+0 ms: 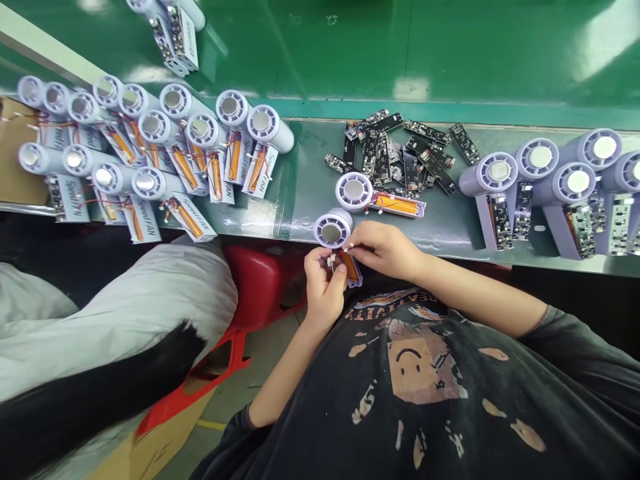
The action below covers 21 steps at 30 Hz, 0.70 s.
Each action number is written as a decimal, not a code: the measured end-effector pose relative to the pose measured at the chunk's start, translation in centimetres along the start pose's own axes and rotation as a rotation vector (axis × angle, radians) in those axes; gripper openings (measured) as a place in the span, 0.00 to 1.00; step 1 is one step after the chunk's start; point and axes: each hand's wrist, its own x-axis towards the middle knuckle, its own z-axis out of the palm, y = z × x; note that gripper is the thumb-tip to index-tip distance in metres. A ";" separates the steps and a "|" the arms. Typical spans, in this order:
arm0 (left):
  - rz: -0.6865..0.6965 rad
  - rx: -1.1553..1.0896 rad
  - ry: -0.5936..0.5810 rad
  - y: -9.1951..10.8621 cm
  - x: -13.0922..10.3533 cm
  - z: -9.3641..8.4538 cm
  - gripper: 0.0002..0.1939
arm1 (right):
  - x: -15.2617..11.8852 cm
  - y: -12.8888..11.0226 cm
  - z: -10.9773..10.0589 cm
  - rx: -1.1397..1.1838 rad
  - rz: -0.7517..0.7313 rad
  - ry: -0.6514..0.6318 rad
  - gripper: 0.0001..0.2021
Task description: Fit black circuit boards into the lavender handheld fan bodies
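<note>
At the near edge of the bench I hold a lilac handheld fan (331, 229) with its round head towards the bench. Its open handle, with an orange battery (351, 268) inside, points at my shirt. My left hand (324, 283) is closed round the handle, thumb near a small white connector (331, 261). Just beside it, my right hand (385, 250) pinches another small white plug (349, 247) at the fan's neck; its wire is too fine to trace. A second open fan (355, 191) lies right behind, its battery and wires showing.
Loose black circuit boards (383, 157) lie piled behind the fans. Many open fans (200, 130) crowd the left of the bench; fans with boards (500, 172) stand at the right. Another person's leg (165, 287) and a red stool (255, 283) are at my left.
</note>
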 end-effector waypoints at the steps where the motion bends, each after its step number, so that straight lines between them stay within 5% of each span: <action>1: 0.004 -0.048 -0.009 0.0 0.2 0.2 0.15 | 0.2 0.2 0.2 0.081 0.053 0.051 0.06; 4: 0.025 -0.150 -0.028 0.0 0.9 0.6 0.16 | 0.6 0.4 0.3 0.320 0.214 0.162 0.08; 10: -0.001 -0.268 0.035 0.4 2.3 1.7 0.16 | 0.8 0.0 0.0 0.501 0.289 0.227 0.12; 15: 0.009 -0.334 0.069 0.6 3.2 2.7 0.18 | 0.7 0.0 -0.1 0.222 0.103 0.309 0.07; 21: 0.004 -0.304 0.079 0.3 3.4 2.6 0.16 | 0.8 -0.6 -0.1 -0.109 -0.063 0.166 0.06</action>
